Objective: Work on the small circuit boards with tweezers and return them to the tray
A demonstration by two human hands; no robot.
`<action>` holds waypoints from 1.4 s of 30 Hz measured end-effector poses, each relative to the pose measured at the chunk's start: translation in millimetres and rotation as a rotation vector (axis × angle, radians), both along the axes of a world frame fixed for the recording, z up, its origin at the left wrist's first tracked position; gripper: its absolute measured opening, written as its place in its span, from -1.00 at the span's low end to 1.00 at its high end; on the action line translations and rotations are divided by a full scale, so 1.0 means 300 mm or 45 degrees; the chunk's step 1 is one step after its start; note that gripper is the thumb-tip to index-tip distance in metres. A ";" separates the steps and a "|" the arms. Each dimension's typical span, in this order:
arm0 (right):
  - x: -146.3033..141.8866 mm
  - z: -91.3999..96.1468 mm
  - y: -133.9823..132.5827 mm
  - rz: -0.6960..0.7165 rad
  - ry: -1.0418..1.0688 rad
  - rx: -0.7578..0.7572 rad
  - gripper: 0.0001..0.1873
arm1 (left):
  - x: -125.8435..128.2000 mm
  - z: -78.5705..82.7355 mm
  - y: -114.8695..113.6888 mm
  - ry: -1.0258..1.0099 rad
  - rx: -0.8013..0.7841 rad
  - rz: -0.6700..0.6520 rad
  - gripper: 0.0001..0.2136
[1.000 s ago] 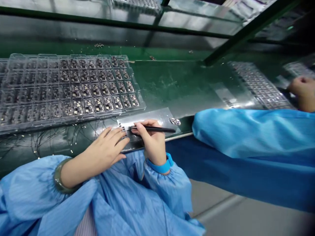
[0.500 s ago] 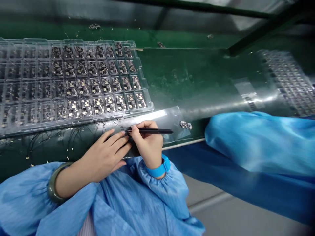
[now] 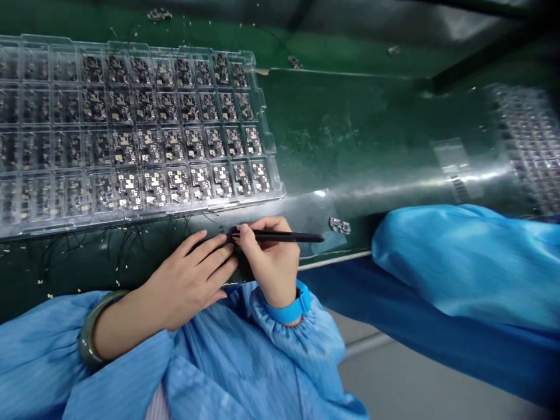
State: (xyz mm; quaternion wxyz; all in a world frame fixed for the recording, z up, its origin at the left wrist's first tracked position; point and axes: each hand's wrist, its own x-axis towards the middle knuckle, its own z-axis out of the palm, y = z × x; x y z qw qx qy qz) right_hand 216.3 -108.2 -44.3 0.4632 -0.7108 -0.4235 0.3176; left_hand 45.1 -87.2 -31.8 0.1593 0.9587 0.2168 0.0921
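My right hand is closed in a pinch around black tweezers. Their tips point left, close to my left fingertips. Spread on a clear plastic sheet, my left hand lies with its fingers extended. Small dark strips on the sheet show just beyond those fingertips; what lies beneath the fingers is hidden. Right of the tweezers, a small circuit board rests on the sheet's edge. Above both hands stands a clear compartment tray filled with small circuit boards.
Thin black wires with pale ends stick out under the tray's front edge. Another tray sits at far right on the green bench, near a clear bag. A co-worker's blue sleeve reaches in from the right. Loose boards lie behind.
The view has shifted slightly, so the tray appears higher. My hands keep nearly the same pose, with the tweezers still pinched in the right hand.
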 end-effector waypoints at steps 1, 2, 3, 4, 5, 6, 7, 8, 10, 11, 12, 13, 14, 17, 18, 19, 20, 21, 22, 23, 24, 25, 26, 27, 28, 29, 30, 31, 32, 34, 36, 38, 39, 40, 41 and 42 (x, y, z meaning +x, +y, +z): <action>0.000 0.002 0.000 0.017 0.002 0.005 -0.85 | 0.000 0.000 0.000 -0.002 -0.003 0.000 -0.55; 0.000 0.005 0.000 0.030 0.020 0.008 -0.85 | 0.000 0.001 0.001 -0.001 -0.007 0.000 -0.55; 0.000 0.007 0.000 0.037 0.049 0.011 -0.85 | 0.001 0.001 0.001 0.004 -0.010 -0.001 -0.56; 0.000 0.008 0.000 0.033 0.077 0.014 -0.84 | 0.001 0.001 0.001 0.008 -0.012 -0.001 -0.57; 0.000 0.009 0.000 0.021 0.097 0.020 -0.84 | 0.001 0.001 0.001 0.011 -0.014 0.000 -0.58; -0.001 0.009 -0.001 0.003 0.105 0.027 -0.83 | 0.001 0.001 0.001 0.014 -0.017 -0.001 -0.58; -0.002 0.008 -0.001 -0.014 0.099 0.033 -0.83 | 0.001 0.001 0.001 0.013 -0.020 -0.002 -0.58; -0.003 0.007 -0.002 -0.026 0.082 0.037 -0.84 | 0.000 0.001 0.000 0.008 -0.022 -0.002 -0.58; -0.006 0.005 -0.003 -0.022 0.047 0.037 -0.85 | 0.000 0.000 0.000 0.007 -0.019 -0.002 -0.56; -0.007 0.004 -0.003 -0.014 0.036 0.034 -0.85 | 0.000 -0.001 -0.001 0.011 -0.016 -0.003 -0.55; -0.008 0.002 -0.004 -0.009 0.028 0.035 -0.85 | 0.000 -0.001 -0.001 0.014 -0.011 -0.003 -0.55; -0.008 0.001 -0.004 -0.004 0.024 0.038 -0.85 | -0.001 -0.001 -0.002 0.019 -0.008 -0.003 -0.55; -0.007 -0.001 -0.005 -0.001 0.023 0.039 -0.85 | 0.000 -0.001 -0.002 0.023 -0.006 -0.002 -0.55; -0.003 -0.005 -0.006 0.006 0.030 0.023 -0.85 | 0.000 -0.002 -0.002 0.023 -0.006 0.001 -0.58; -0.003 -0.005 -0.006 0.008 0.041 0.015 -0.84 | 0.000 -0.002 -0.002 0.021 -0.007 0.000 -0.58; -0.002 -0.004 -0.007 0.006 0.057 0.013 -0.84 | 0.000 -0.003 -0.002 0.019 -0.008 0.001 -0.59; -0.002 -0.001 -0.007 0.002 0.080 0.016 -0.83 | -0.001 -0.003 -0.003 0.018 -0.011 0.001 -0.59; -0.002 0.002 -0.007 -0.007 0.108 0.025 -0.82 | -0.001 -0.004 -0.003 0.015 -0.014 0.003 -0.58; -0.002 0.005 -0.008 -0.022 0.140 0.037 -0.81 | -0.001 -0.004 -0.004 0.012 -0.019 0.006 -0.58; -0.002 0.009 -0.008 -0.044 0.174 0.049 -0.79 | -0.002 -0.005 -0.005 0.005 -0.022 0.008 -0.58; -0.001 0.013 -0.009 -0.067 0.208 0.059 -0.78 | -0.002 -0.005 -0.006 0.001 -0.026 0.009 -0.58; 0.000 0.015 -0.009 -0.089 0.240 0.068 -0.77 | -0.002 -0.005 -0.006 -0.003 -0.027 0.009 -0.59; 0.002 0.017 -0.009 -0.107 0.270 0.080 -0.76 | -0.002 -0.006 -0.007 -0.005 -0.026 0.008 -0.59; 0.004 0.017 -0.009 -0.121 0.295 0.092 -0.75 | -0.002 -0.006 -0.007 -0.007 -0.023 0.006 -0.58; 0.006 0.016 -0.009 -0.129 0.315 0.102 -0.75 | -0.002 -0.006 -0.007 -0.008 -0.019 0.001 -0.58; 0.009 0.013 -0.009 -0.135 0.326 0.110 -0.75 | -0.001 -0.005 -0.006 -0.012 -0.016 0.000 -0.57; 0.013 0.011 -0.009 -0.142 0.330 0.116 -0.75 | -0.002 -0.003 -0.004 -0.026 -0.017 -0.004 -0.56; 0.016 0.008 -0.010 -0.151 0.329 0.117 -0.75 | -0.003 0.001 -0.001 -0.055 -0.021 -0.012 -0.56; 0.020 0.006 -0.012 -0.159 0.324 0.115 -0.75 | -0.006 0.008 0.003 -0.099 -0.030 -0.025 -0.58; 0.028 0.001 -0.015 -0.176 0.305 0.108 -0.74 | -0.021 0.030 0.013 -0.243 -0.049 -0.041 -0.68; 0.034 -0.004 -0.016 -0.208 0.265 0.103 -0.72 | -0.049 0.061 0.024 -0.434 -0.064 -0.013 -0.78; 0.039 -0.011 -0.010 -0.278 0.239 0.114 -0.70 | -0.095 0.097 0.036 -0.619 -0.054 0.107 -0.86; 0.041 -0.015 -0.004 -0.303 0.256 0.134 -0.69 | -0.126 0.114 0.043 -0.690 -0.027 0.201 -0.89; 0.041 -0.017 0.002 -0.315 0.285 0.163 -0.67 | -0.163 0.131 0.051 -0.749 0.033 0.331 -0.89; 0.040 -0.018 0.007 -0.316 0.308 0.173 -0.65 | -0.207 0.147 0.061 -0.800 0.141 0.498 -0.87; 0.039 -0.017 0.012 -0.310 0.330 0.179 -0.64 | -0.258 0.160 0.073 -0.821 0.269 0.692 -0.84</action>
